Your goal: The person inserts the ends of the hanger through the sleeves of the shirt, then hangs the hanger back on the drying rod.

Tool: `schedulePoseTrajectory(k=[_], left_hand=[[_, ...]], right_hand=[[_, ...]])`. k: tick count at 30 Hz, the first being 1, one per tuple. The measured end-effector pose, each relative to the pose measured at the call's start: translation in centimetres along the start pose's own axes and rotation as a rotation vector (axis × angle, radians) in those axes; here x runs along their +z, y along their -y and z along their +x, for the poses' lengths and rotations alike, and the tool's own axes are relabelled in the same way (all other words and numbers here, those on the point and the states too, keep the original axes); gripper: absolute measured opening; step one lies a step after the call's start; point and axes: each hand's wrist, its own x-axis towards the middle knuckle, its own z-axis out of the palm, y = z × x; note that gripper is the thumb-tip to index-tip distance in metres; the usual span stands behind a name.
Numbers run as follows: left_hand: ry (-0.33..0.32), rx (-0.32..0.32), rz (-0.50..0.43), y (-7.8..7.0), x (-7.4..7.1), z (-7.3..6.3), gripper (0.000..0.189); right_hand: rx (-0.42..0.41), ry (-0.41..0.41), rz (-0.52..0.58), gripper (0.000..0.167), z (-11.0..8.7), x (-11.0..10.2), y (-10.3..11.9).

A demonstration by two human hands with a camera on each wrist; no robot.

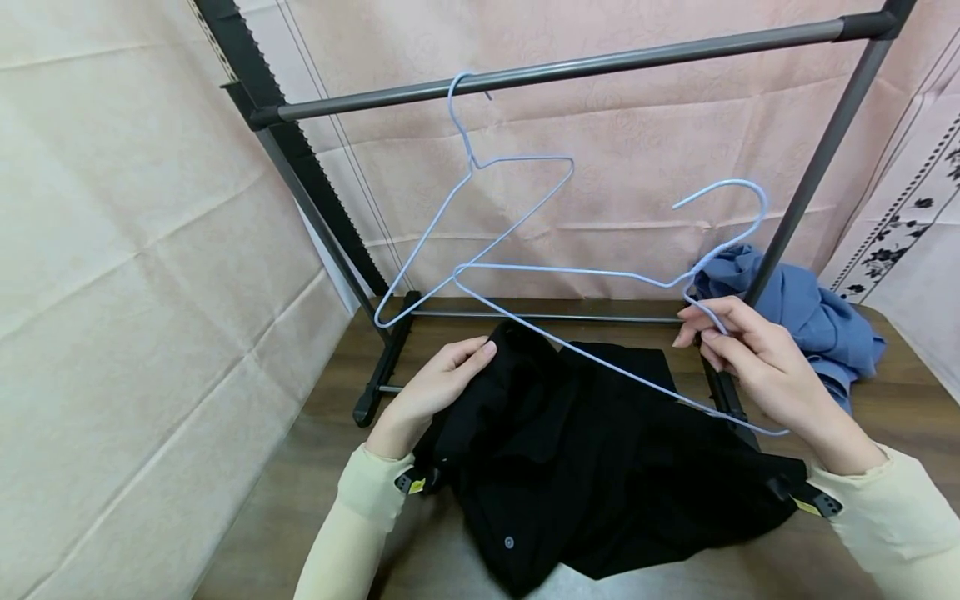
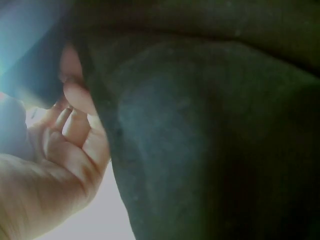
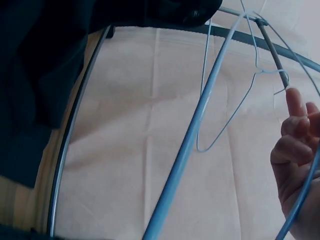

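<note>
My left hand pinches the upper edge of a black garment between thumb and fingers. The cloth hangs in loose folds below, with a small round button near its lower front. A light blue wire hanger is held by my right hand, thumb and fingers pinching its wire below the hook. It lies sideways across the front of the garment, hook up at the right, its far end towards the left. In the left wrist view, dark cloth hides part of my left hand.
A second light blue hanger hangs from the dark metal rail of a clothes rack. Blue folded cloth lies on the wooden table by the rack's right leg. Pale curtains stand behind and to the left.
</note>
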Motion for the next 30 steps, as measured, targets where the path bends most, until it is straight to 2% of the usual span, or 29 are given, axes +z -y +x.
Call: schedulePoseTrajectory(k=[5,10,14,19,21,25,30], left_hand=[[-0.024,-0.006,0.016,0.1,-0.5,-0.1,0.030],[-0.037,0.012,0.029,0.1,-1.0,-0.1,0.029],[-0.054,0.025,0.052,0.3,-1.4,0.0,0.027],[-0.060,0.017,0.069,0.5,-1.7,-0.1,0.025],[-0.052,0.012,0.060,0.5,-1.7,-0.1,0.026],[-0.048,0.007,0.061,0.4,-1.6,-0.1,0.026],[-0.061,0.008,0.143,0.0,-1.3,-0.1,0.027]], right_hand=[[0.005,0.014,-0.053,0.040,-1.1,-0.7,0.2],[-0.019,-0.002,-0.059,0.044,-2.0,-1.2,-0.1],[-0.021,0.006,-0.015,0.046,-2.8,-1.7,-0.8],[-0.029,0.072,0.093,0.046,-3.4,-1.9,-1.4],[-0.013,0.096,0.078,0.046,-3.5,-1.9,-1.5],[0.029,0.131,-0.040,0.045,-3.7,-1.8,-1.5],[0.035,0.144,-0.101,0.044,-3.6,-1.8,-1.5]])
